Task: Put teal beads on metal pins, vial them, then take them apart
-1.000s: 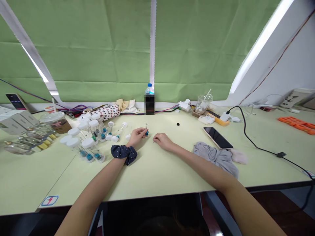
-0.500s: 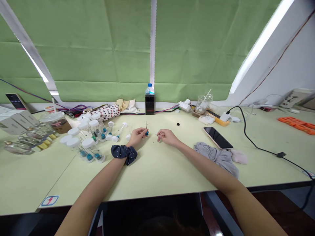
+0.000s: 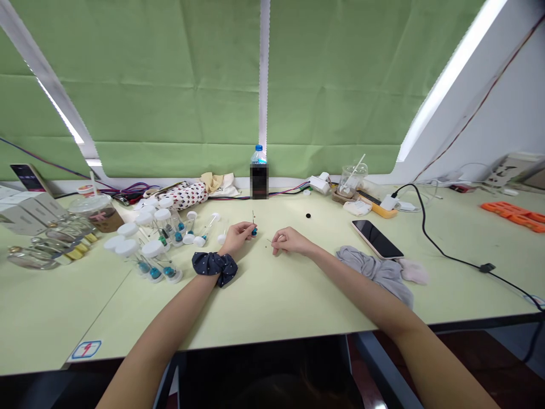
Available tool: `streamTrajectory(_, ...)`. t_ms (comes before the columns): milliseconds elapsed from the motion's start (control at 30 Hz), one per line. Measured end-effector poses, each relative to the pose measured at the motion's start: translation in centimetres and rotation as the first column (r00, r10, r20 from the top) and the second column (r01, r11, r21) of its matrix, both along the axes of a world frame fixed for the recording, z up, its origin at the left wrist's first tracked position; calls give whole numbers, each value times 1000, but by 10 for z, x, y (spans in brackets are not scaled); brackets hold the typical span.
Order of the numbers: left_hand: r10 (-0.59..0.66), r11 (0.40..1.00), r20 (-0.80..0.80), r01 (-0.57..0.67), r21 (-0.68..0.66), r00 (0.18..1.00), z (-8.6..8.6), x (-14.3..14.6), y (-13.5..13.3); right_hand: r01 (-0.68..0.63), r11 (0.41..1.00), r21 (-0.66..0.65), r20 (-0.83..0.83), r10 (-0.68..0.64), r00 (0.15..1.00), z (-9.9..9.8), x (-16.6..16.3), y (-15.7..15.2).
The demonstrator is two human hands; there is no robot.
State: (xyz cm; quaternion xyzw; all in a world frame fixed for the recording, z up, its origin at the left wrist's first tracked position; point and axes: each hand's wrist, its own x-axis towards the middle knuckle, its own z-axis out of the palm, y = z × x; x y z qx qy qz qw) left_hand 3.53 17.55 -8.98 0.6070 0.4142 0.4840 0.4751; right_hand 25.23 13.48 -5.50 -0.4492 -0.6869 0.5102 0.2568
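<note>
My left hand [image 3: 237,236] rests on the pale green table [image 3: 272,295], pinched on a small blue piece with a thin pin [image 3: 254,225] sticking up from it. A dark dotted scrunchie [image 3: 214,266] sits on that wrist. My right hand [image 3: 288,241] lies a little to the right, fingers pinched on a thin needle-like thing that points left toward the blue piece. A cluster of clear vials with white caps [image 3: 151,238], some with blue or green pieces inside, lies left of my left hand.
A phone [image 3: 377,238] and a grey cloth [image 3: 374,274] lie to the right, with a black cable [image 3: 443,250] beyond. A water bottle [image 3: 259,173] stands at the back by the green blinds. Glass bottles [image 3: 51,241], a drink cup [image 3: 96,209] and boxes crowd the left.
My right hand lifted off the table with the thin needle pinched in it and shifted slightly right. My left hand has stayed put with the blue piece.
</note>
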Motion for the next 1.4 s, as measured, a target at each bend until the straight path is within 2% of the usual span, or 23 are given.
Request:
streamTrajectory(500,-13,1000,-4,13,-7,1000,-1,0,1,-103,992,70,237,83,968,-4,-9,-5)
streamTrajectory(1400,-5,1000,5,5,2,1000,-4,-1,3,-106,988,111,271,72,960,-12,-10,1)
